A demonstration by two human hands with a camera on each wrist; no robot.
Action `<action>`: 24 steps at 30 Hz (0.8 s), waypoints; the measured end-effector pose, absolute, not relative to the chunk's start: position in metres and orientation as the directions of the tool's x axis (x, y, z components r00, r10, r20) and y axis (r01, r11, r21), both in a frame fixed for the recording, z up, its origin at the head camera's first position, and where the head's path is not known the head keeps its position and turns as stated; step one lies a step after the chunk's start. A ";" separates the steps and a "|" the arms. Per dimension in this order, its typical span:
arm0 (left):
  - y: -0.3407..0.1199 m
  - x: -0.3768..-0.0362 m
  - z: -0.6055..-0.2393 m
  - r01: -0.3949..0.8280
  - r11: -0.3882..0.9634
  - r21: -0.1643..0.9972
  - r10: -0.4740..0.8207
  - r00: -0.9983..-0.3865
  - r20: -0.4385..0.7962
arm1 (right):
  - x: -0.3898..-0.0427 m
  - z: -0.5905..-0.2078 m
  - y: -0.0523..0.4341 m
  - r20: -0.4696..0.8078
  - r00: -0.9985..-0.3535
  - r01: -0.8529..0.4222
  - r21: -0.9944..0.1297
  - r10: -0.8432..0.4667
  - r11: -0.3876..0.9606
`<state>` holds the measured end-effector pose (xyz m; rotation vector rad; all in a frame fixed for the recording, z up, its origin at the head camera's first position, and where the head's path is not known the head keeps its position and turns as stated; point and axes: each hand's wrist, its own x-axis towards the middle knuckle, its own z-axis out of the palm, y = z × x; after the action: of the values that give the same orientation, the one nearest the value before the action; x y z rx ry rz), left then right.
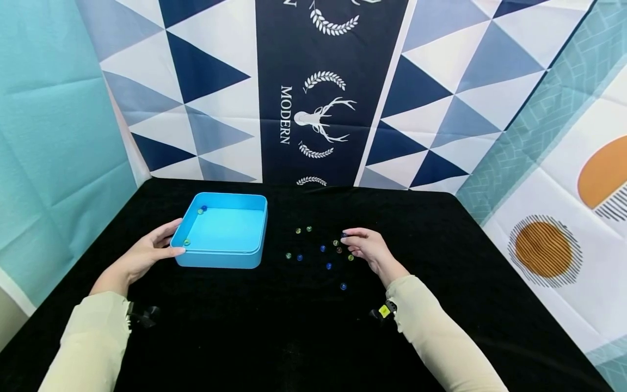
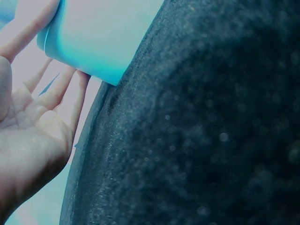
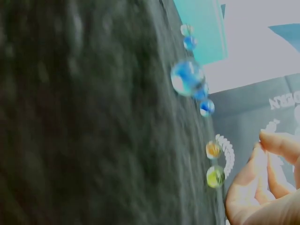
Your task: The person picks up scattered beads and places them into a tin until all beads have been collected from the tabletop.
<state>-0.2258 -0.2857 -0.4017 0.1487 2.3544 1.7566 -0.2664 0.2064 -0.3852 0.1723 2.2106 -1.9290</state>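
At the left stands a square light-blue box without a lid, a few marbles lying in it: a blue marble beside a pale one in the far left corner, and a yellowish marble near the front left. My left hand holds its left front corner, thumb at the front wall and fingers along the left side. Over the right side of the loose marbles, my right hand pinches a dark blue marble between thumb and forefinger. In the right wrist view its fingertips meet, the marble mostly hidden.
Several loose blue, green and yellow marbles lie on the black cloth between box and right hand, among them a blue marble nearest me. The black-covered table ends at a patterned curtain behind.
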 end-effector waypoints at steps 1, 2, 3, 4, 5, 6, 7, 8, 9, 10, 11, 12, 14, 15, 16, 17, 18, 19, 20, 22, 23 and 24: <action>-0.286 -0.226 -0.402 -0.039 0.288 0.957 0.199 -0.975 -0.099 | -0.266 -0.385 0.204 -0.225 -0.973 0.217 -0.966 -0.045 0.138; -0.286 -0.226 -0.403 -0.039 0.286 0.957 0.199 -0.975 -0.099 | -0.265 -0.386 0.202 -0.221 -0.974 0.212 -0.967 -0.048 0.141; -0.286 -0.226 -0.403 -0.038 0.286 0.957 0.199 -0.975 -0.098 | -0.264 -0.386 0.199 -0.217 -0.975 0.208 -0.968 -0.054 0.138; -0.286 -0.226 -0.403 -0.036 0.285 0.958 0.199 -0.975 -0.096 | -0.263 -0.386 0.197 -0.215 -0.975 0.205 -0.969 -0.062 0.137; -0.286 -0.226 -0.403 -0.034 0.285 0.958 0.199 -0.975 -0.094 | -0.262 -0.387 0.195 -0.213 -0.975 0.203 -0.970 -0.065 0.133; -0.286 -0.226 -0.404 -0.033 0.285 0.958 0.199 -0.976 -0.092 | -0.261 -0.387 0.192 -0.209 -0.975 0.199 -0.971 -0.070 0.133; -0.286 -0.225 -0.403 -0.031 0.285 0.958 0.199 -0.976 -0.091 | -0.260 -0.387 0.190 -0.206 -0.976 0.195 -0.972 -0.074 0.131; -0.286 -0.225 -0.404 -0.030 0.287 0.958 0.199 -0.976 -0.090 | -0.259 -0.387 0.188 -0.202 -0.976 0.190 -0.973 -0.081 0.134; -0.286 -0.226 -0.404 -0.028 0.289 0.957 0.199 -0.976 -0.089 | -0.259 -0.387 0.185 -0.199 -0.976 0.187 -0.973 -0.086 0.134; -0.286 -0.225 -0.403 -0.028 0.290 0.957 0.200 -0.976 -0.090 | -0.258 -0.387 0.183 -0.197 -0.976 0.184 -0.974 -0.088 0.136; -0.286 -0.225 -0.403 -0.030 0.292 0.956 0.200 -0.976 -0.091 | -0.257 -0.386 0.181 -0.193 -0.977 0.180 -0.974 -0.089 0.135; -0.286 -0.225 -0.403 -0.031 0.293 0.956 0.200 -0.975 -0.093 | -0.256 -0.386 0.178 -0.190 -0.978 0.177 -0.975 -0.092 0.133; -0.286 -0.225 -0.402 -0.034 0.295 0.955 0.199 -0.975 -0.096 | -0.255 -0.385 0.174 -0.182 -0.978 0.169 -0.977 -0.099 0.130; -0.286 -0.225 -0.402 -0.035 0.295 0.955 0.199 -0.975 -0.097 | -0.255 -0.385 0.171 -0.177 -0.979 0.164 -0.978 -0.103 0.130; -0.286 -0.225 -0.401 -0.036 0.294 0.955 0.198 -0.975 -0.098 | -0.254 -0.384 0.169 -0.174 -0.979 0.160 -0.979 -0.106 0.129; -0.286 -0.225 -0.401 -0.039 0.294 0.955 0.197 -0.975 -0.100 | -0.254 -0.383 0.166 -0.172 -0.979 0.157 -0.979 -0.108 0.128; -0.286 -0.225 -0.401 -0.040 0.293 0.955 0.196 -0.975 -0.102 | -0.253 -0.383 0.163 -0.171 -0.979 0.156 -0.980 -0.113 0.125; -0.286 -0.225 -0.401 -0.042 0.294 0.955 0.196 -0.975 -0.104 | -0.252 -0.383 0.161 -0.171 -0.978 0.156 -0.980 -0.116 0.122; -0.286 -0.225 -0.401 -0.044 0.293 0.955 0.196 -0.975 -0.105 | -0.252 -0.382 0.158 -0.170 -0.978 0.156 -0.981 -0.121 0.117; -0.286 -0.225 -0.401 -0.047 0.293 0.955 0.195 -0.975 -0.108 | -0.250 -0.382 0.153 -0.171 -0.978 0.159 -0.982 -0.121 0.101; -0.286 -0.225 -0.401 -0.047 0.294 0.955 0.195 -0.975 -0.108 | -0.250 -0.381 0.150 -0.171 -0.977 0.160 -0.983 -0.124 0.092; -0.286 -0.225 -0.401 -0.048 0.295 0.954 0.194 -0.975 -0.108 | -0.250 -0.382 0.148 -0.169 -0.977 0.159 -0.984 -0.129 0.083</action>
<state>-0.2248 -0.2860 -0.4005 0.1356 2.3562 1.7483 -0.2496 0.1481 -0.3817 0.0306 2.1446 -1.9945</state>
